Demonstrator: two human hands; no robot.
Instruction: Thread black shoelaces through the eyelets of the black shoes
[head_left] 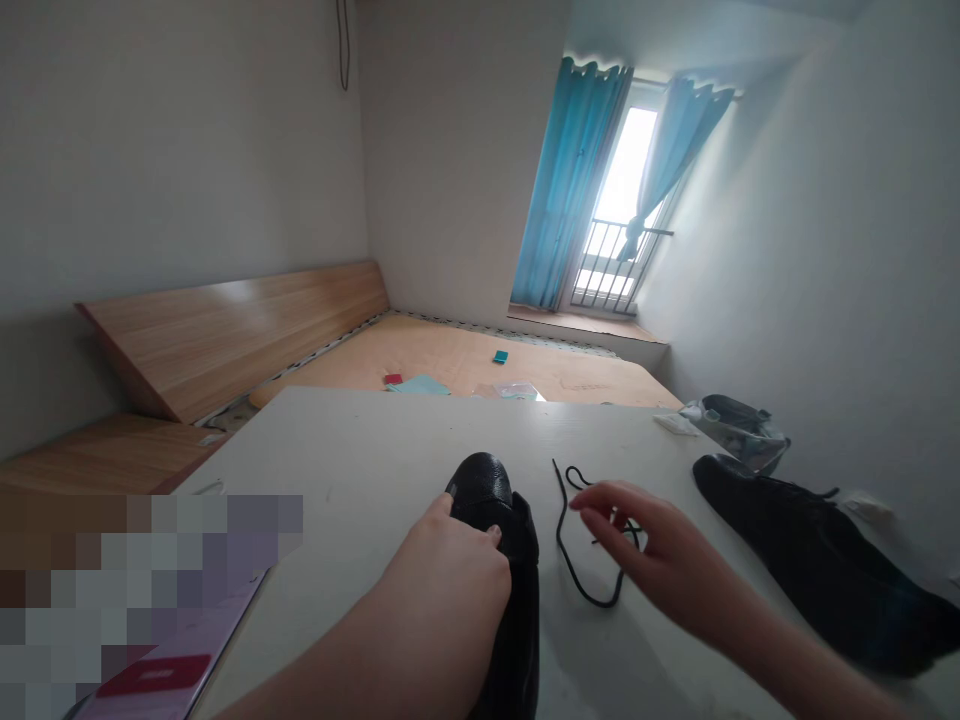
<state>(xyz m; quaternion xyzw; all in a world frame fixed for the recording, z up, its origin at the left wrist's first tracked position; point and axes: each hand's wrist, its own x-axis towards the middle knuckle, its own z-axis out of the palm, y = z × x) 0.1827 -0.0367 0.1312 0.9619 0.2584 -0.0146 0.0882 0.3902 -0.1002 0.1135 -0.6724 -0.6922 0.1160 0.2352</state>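
A black leather shoe (487, 485) lies on the white table (352, 440) with its toe pointing away from me. My left hand (457, 560) rests on top of it, fingers closed around its upper. A loose black shoelace (574, 560) lies curled on the table just right of that shoe. My right hand (645, 550) hovers over the lace with fingers bent and slightly apart, fingertips close to it; the hand holds nothing. A second black shoe (810, 560) lies further right on the table.
A crumpled grey bag (739, 425) sits at the table's far right. A phone with a red patch (161, 675) lies at the near left. Beyond the table is a bare wooden bed frame (480, 360) with small items, and blue curtains (570, 190) at a window.
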